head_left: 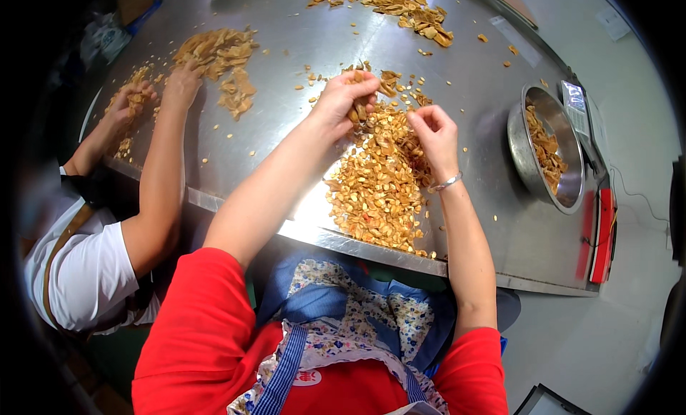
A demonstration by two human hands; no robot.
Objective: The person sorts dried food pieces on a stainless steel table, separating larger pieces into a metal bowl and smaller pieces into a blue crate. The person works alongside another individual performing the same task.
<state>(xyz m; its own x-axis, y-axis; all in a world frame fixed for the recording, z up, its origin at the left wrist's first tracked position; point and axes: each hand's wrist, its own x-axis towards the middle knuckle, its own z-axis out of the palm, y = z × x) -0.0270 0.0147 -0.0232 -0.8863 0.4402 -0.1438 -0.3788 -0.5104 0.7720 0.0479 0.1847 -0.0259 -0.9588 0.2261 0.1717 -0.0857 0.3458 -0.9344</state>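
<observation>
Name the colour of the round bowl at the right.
Shiny silver-grey; the bowl shows best in the head view.

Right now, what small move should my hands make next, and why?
Perhaps bring your right hand to the left hand: the left holds brown pieces, and the right is nearby but apart, toward the far end of the pile.

The left hand (345, 100) partly hides the brown pieces (359, 112) in its grasp. Whether the right hand (434, 135) pinches anything is too small to tell. The top edge cuts off the far heap (404, 9); a co-worker's head (37, 206) is blurred.
</observation>
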